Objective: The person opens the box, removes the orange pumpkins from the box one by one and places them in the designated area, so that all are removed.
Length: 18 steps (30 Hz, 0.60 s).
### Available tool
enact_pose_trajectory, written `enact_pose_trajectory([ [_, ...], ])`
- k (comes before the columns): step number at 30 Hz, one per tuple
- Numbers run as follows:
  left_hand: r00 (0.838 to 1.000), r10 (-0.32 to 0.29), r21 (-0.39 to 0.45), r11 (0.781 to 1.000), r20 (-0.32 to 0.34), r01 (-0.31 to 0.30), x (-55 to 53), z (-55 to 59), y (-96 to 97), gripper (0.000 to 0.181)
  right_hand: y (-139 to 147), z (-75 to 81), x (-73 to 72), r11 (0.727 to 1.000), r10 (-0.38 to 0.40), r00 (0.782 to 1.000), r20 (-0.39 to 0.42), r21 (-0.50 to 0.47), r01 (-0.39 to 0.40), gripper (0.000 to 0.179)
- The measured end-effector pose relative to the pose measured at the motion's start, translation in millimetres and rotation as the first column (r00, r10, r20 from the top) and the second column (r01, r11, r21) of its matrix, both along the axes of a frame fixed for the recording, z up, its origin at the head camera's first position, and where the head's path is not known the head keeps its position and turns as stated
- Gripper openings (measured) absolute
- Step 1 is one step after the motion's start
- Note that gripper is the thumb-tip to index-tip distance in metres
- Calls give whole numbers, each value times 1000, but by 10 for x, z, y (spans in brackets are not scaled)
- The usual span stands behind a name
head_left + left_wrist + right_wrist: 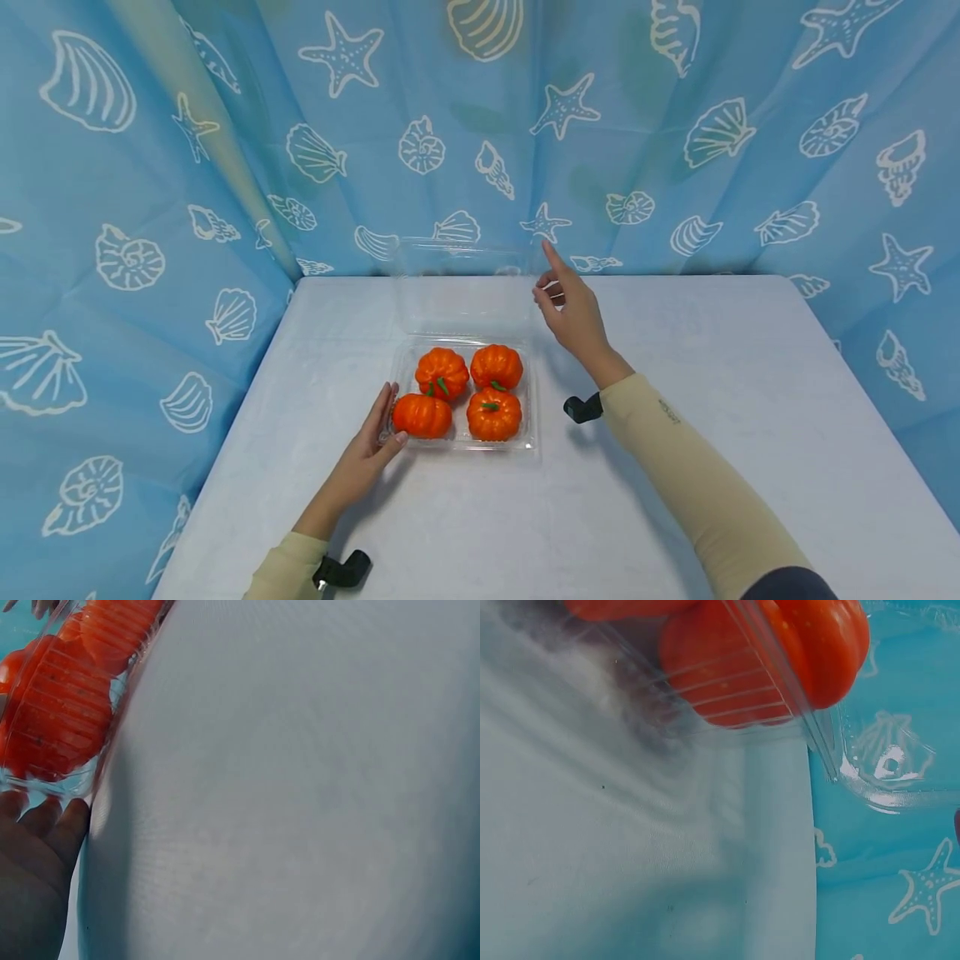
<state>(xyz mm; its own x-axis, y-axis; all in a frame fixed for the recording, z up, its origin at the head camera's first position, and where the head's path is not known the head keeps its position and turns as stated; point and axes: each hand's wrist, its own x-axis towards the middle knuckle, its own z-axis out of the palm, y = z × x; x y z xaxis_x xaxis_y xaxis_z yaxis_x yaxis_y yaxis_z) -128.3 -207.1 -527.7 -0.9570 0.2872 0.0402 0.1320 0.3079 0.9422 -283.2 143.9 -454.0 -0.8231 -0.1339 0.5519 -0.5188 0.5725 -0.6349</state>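
A clear plastic clamshell container (pixel 472 446) lies open on the table with several small orange pumpkins (pixel 493 415) in its base. The pumpkins have green stems. The container's transparent lid (pixel 467 304) stands raised at the back. My left hand (pixel 358 467) touches the base's front left corner, thumb at the front and fingers along the left side; in the left wrist view its fingertips meet the ribbed wall. My right hand (pixel 579 317) is beside the lid's right edge, index finger extended and the others loosely bent; whether it touches the lid I cannot tell.
A white-covered table (pixel 675 467) holds the container. Behind and to the sides hangs a blue curtain (pixel 480 100) with white shells and starfish. Black wrist cameras (pixel 583 408) sit on both forearms over beige sleeves.
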Motion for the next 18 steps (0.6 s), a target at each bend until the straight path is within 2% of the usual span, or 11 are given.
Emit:
enact_pose_trajectory([
  [9,1000,0,-15,1000,-25,0,3,-29,1,79,-3,-19,-74,999,36,993,110,4,-36,83],
  [18,999,18,-37,999,-28,-19,7,-40,3,79,-4,-195,-133,996,85,976,199,21,-91,80],
])
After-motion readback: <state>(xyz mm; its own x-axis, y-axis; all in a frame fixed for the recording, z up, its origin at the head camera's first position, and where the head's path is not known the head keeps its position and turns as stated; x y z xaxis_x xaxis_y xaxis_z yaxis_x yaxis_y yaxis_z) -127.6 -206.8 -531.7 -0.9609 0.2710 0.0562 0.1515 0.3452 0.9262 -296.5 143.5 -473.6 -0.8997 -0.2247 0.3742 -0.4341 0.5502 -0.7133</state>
